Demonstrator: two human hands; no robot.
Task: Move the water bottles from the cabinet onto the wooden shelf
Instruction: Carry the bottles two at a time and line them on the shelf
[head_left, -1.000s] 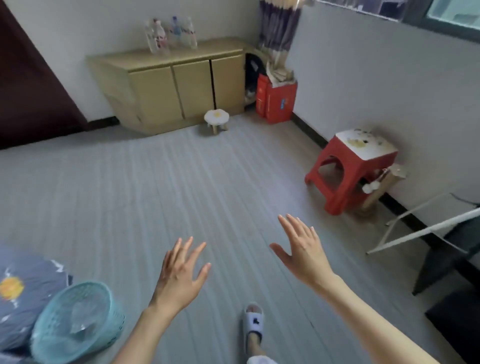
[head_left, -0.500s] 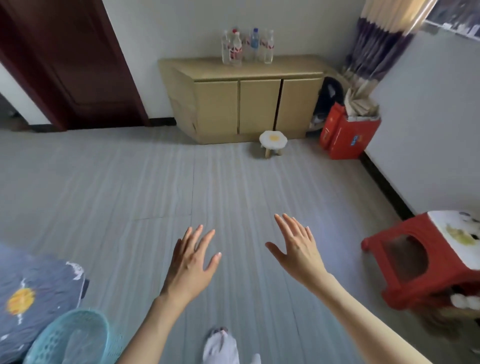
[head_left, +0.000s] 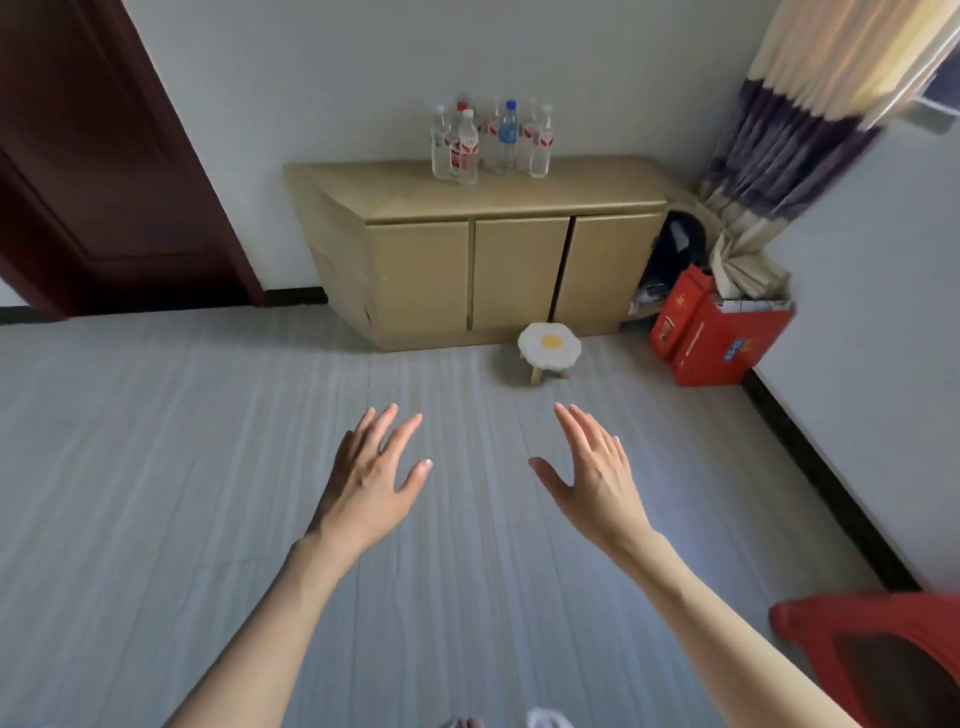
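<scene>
Several clear water bottles (head_left: 467, 148) with red labels, and one blue-capped bottle (head_left: 508, 135), stand upright together on top of the light wooden cabinet (head_left: 587, 189) against the far wall. My left hand (head_left: 371, 480) and my right hand (head_left: 592, 475) are stretched out in front of me over the floor, fingers straight and spread, holding nothing. Both hands are far short of the cabinet. No wooden shelf is in view.
A small egg-patterned stool (head_left: 549, 345) stands on the floor just before the cabinet's right door. Red boxes (head_left: 711, 332) and a curtain (head_left: 810, 104) fill the right corner. A red plastic stool (head_left: 878, 660) is at lower right. A dark door (head_left: 93, 171) is at left.
The view has turned left and closed in on the cabinet, which now sits centred and larger. The teal basket and blanket have left the frame. Both hands stay open and raised.
</scene>
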